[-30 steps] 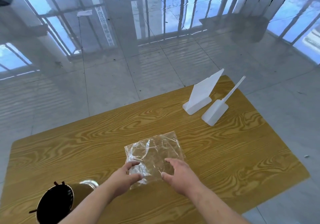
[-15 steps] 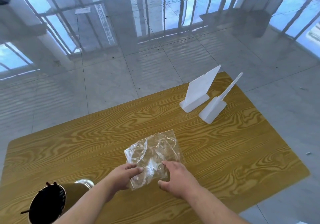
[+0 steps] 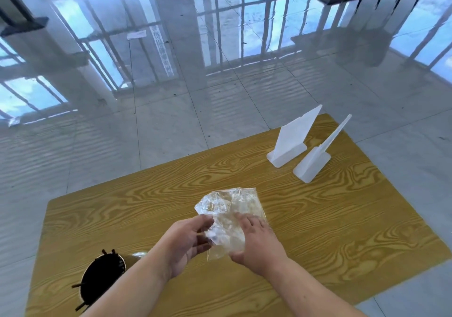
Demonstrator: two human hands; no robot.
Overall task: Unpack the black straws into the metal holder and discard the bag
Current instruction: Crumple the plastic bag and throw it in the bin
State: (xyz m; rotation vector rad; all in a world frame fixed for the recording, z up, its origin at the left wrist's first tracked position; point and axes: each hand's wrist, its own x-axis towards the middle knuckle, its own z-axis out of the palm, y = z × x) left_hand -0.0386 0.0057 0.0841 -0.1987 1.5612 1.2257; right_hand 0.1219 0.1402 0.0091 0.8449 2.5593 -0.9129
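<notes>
Both hands have bunched up the clear crinkly plastic bag (image 3: 227, 206), which lay flatter on the yellow wooden table (image 3: 330, 231) before. The left hand (image 3: 184, 241) curls its fingers round the bag's near edge. The right hand (image 3: 260, 242) lies on top with its thumb tucked under, pinching it. Beside the left wrist stands the round metal holder (image 3: 133, 259) with thin black straws (image 3: 104, 252) inside. Two white plastic stands (image 3: 291, 143) sit far past the right fingers.
</notes>
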